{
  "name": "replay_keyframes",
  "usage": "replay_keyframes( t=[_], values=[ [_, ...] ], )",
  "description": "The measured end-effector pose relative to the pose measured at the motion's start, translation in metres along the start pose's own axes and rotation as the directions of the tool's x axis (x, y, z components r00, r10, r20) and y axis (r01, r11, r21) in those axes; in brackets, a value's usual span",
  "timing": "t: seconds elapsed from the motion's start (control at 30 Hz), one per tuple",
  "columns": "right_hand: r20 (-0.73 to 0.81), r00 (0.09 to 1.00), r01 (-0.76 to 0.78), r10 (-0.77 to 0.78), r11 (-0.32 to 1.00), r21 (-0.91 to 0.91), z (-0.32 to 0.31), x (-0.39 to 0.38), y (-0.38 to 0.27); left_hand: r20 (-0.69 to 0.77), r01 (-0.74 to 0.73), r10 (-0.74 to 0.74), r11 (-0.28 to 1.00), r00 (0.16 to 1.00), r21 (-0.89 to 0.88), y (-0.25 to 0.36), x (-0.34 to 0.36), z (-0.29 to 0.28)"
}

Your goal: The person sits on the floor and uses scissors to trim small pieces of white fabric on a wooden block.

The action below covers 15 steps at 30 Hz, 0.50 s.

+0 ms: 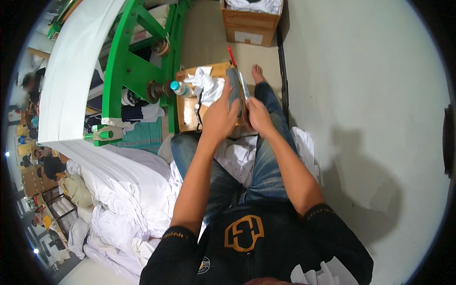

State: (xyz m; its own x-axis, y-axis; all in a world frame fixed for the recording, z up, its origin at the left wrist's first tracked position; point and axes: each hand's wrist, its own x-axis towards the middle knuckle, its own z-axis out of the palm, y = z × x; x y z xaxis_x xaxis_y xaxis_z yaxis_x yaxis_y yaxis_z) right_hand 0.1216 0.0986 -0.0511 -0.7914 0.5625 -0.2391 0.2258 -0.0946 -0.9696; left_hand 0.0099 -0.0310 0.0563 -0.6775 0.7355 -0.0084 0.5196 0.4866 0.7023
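Observation:
My left hand [221,114] grips a long grey block, like a sharpening stone [231,76], on the wooden board [189,119] between my legs. In my right hand [256,114] is a narrow shiny metal blade [243,84], angled along the block's right side; whether they touch I cannot tell. A slim red object [231,55] shows at the block's far end. Left of my hands are a crumpled white cloth [206,84], a clear bottle with a blue cap [180,88] and black-handled scissors [197,112].
A green machine frame [116,80] with white fabric [61,90] stands at left, beside piled white cloth [118,213]. A cardboard box [249,28] is ahead, a pale floor at right. Other people [71,185] sit at far left.

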Motion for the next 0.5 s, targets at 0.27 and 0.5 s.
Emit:
replay_keyframes(
  t=[0.27,0.5],
  values=[
    [0.587,0.79,-0.532,-0.174,0.28,0.799,-0.041,-0.128,-0.119,-0.759,-0.007,0.128,0.987,0.638,0.161,-0.048,-0.102,-0.179],
    [0.59,0.644,-0.53,-0.488,0.272,0.803,-0.038,-0.173,-0.193,-0.788,0.445,0.166,0.747,0.593,0.493,-0.163,-0.078,-0.331]
  ],
)
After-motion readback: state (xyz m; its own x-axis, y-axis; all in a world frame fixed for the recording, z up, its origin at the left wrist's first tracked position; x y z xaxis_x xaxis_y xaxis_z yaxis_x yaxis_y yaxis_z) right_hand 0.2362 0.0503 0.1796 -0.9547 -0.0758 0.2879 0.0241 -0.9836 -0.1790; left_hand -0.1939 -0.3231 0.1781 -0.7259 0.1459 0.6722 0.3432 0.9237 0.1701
